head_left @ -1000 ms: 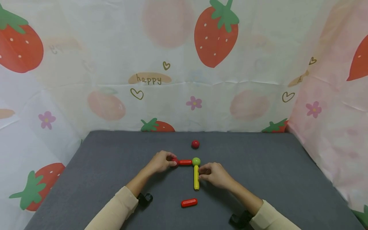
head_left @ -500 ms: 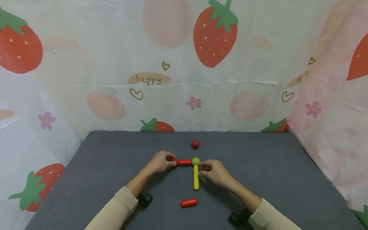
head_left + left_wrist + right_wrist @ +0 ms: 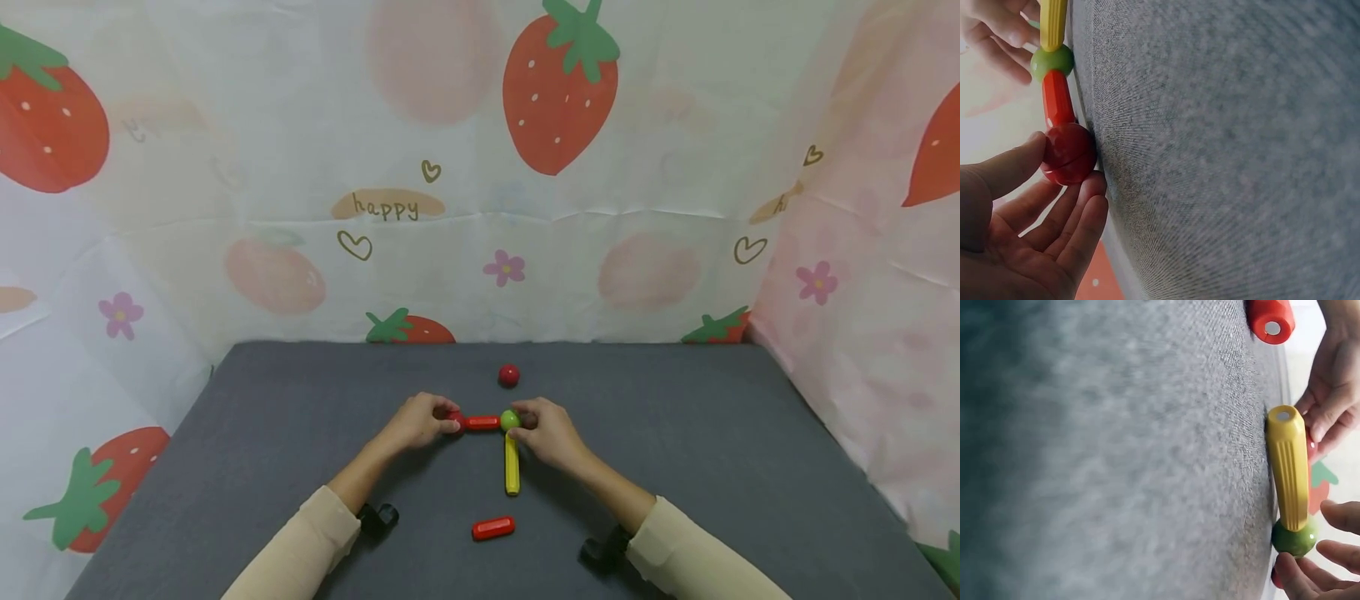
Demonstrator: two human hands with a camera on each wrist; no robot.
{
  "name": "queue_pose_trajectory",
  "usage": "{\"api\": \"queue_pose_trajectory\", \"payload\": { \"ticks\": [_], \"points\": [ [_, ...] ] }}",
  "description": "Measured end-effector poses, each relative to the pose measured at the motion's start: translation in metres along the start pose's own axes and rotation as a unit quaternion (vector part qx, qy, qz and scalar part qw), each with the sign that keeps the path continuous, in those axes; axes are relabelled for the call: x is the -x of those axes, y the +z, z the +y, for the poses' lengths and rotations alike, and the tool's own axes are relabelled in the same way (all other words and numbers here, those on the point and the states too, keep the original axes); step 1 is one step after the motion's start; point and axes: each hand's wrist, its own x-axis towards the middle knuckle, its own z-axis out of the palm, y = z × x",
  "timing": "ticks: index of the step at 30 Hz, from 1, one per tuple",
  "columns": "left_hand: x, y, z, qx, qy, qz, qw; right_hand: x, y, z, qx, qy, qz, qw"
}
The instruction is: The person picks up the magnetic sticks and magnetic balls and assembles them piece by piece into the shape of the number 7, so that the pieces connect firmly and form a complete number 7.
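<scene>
My left hand [image 3: 420,422] pinches a red ball [image 3: 1069,153] between thumb and fingers. A short red rod [image 3: 482,423] runs from this ball to a green ball [image 3: 509,420]. From the green ball a yellow rod [image 3: 512,465] extends toward the near side, its free end showing a pale round disc in the right wrist view. My right hand [image 3: 553,429] is at the green ball, fingers spread on either side. In the right wrist view one fingertip [image 3: 1288,565] meets or overlaps the ball's lower edge, while the thumb [image 3: 1342,517] appears apart from it.
A loose red rod [image 3: 493,528] lies on the grey tabletop [image 3: 315,500] nearer the front edge. Behind the green ball sits another red ball [image 3: 509,375]. A strawberry-print curtain [image 3: 480,167] hangs along the back and sides.
My right hand has shifted left and slightly away from me, from beside the yellow rod to around the green ball. The left hand holds its place on the red ball.
</scene>
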Motion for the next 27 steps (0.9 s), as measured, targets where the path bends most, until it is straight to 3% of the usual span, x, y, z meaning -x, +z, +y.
{"api": "queue_pose_trajectory", "payload": {
  "ticks": [13, 27],
  "points": [
    [0.0, 0.001, -0.001, 0.0, 0.002, 0.005, 1.0, -0.007, 0.006, -0.001, 0.013, 0.008, 0.004, 1.0],
    [0.007, 0.0, 0.002, 0.021, 0.006, 0.008, 0.9997, -0.012, 0.003, -0.001, 0.008, 0.024, -0.019, 1.0]
  ]
}}
